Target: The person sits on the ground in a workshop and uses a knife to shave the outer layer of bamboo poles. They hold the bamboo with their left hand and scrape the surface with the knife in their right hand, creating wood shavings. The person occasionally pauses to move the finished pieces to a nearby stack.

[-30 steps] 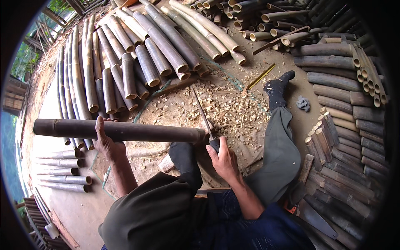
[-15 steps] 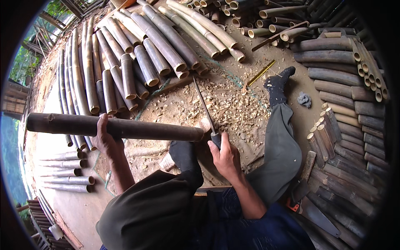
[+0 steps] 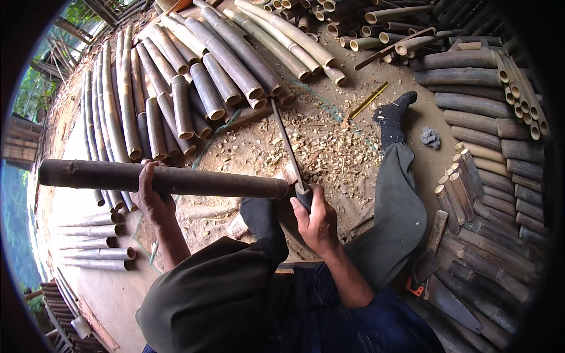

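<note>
The left hand (image 3: 154, 197) has its grip wrapped over a long, dark bamboo pole (image 3: 165, 176), round and smooth with a faint node ring near the far left end. The pole lies level across the person's lap, its cut end butting up to a pale wooden block (image 3: 289, 175) just left of the right hand (image 3: 318, 219). That hand's grip is closed tight around the dark handle of a long thin blade (image 3: 286, 144), flat and dull grey metal, which slants up and away from the pole's cut end.

Beyond the pole's end the ground is littered with pale wood chips (image 3: 329, 150), small and curly, on packed dirt. Past those, above the pole, lie rows of cut bamboo sections (image 3: 206, 88), greyish-green, hollow at the ends, lying side by side. More stacked bamboo (image 3: 494, 106) sits well to the right of the pole, darker and rougher looking. A thin yellow stick (image 3: 369, 100) lies just beyond the chips, next to a foot in a black sock (image 3: 393, 115). A handsaw (image 3: 450, 300) with a wide grey blade lies down right of the right hand.
</note>
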